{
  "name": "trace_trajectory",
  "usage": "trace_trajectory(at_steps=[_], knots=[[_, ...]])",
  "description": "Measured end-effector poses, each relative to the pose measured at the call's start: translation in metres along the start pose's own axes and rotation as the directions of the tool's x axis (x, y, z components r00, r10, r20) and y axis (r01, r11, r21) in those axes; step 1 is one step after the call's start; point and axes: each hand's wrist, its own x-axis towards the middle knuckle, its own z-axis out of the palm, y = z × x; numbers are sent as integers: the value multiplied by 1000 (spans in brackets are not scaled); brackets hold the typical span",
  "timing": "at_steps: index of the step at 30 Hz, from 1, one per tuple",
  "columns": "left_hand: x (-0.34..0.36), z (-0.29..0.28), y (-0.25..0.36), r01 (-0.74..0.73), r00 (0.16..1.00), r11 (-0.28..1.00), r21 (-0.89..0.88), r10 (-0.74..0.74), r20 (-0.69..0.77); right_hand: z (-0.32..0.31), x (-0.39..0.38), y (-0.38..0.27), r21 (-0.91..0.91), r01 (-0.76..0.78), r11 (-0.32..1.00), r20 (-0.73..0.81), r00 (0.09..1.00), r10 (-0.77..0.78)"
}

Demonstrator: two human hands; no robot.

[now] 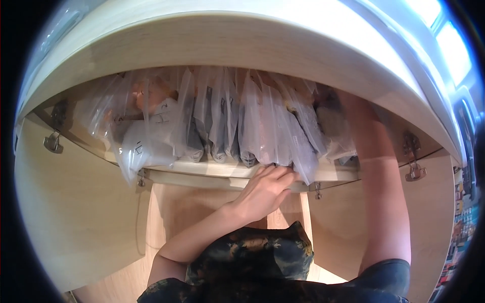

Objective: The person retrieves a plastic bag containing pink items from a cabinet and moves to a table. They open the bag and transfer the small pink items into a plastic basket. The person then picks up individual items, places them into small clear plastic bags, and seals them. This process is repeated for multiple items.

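A row of translucent plastic bags (268,126) stands packed on a cabinet shelf, with dark and pale contents that I cannot make out. My left hand (270,187) is at the shelf's front edge, palm down, its fingers bent in against the bottom of the bags. A bag corner (306,174) hangs over the edge beside those fingers. What the fingertips grip, if anything, is hidden. My right forearm (381,187) reaches deep into the right side of the shelf, past a pale bag (336,134). The cabinet's top and shadow hide the fingers of that hand.
Two cabinet doors stand open, a left door (76,197) and a right door (429,207), on metal hinges (415,169). At the left, a bag holding an orange-pink item (149,96) leans over white bags (146,144). The cabinet top (227,40) overhangs the shelf.
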Motion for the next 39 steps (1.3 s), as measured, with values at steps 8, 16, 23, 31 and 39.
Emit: trace_trajectory(at_steps=[8, 16, 23, 31, 39], knots=[[-12, 22, 2, -32, 995, 996, 80, 39, -88, 37, 73, -3, -85, -59, 995, 82, 994, 66], [-41, -2, 17, -88, 945, 992, -87, 55, -323, 45, 93, -18, -137, -76, 988, 113, 989, 91], [-122, -154, -21, 288, 582, 788, 545, 308, -753, 53, 104, -41, 14, -54, 998, 38, 998, 53], [-155, -232, -33, 558, 236, 830, 11, -146, -961, 14, 21, -175, 492, 330, 805, -262, 938, -225], [-152, -138, -50, 315, 329, 888, -336, -434, -839, 92, -45, -335, 258, 929, 266, 65, 257, -964]])
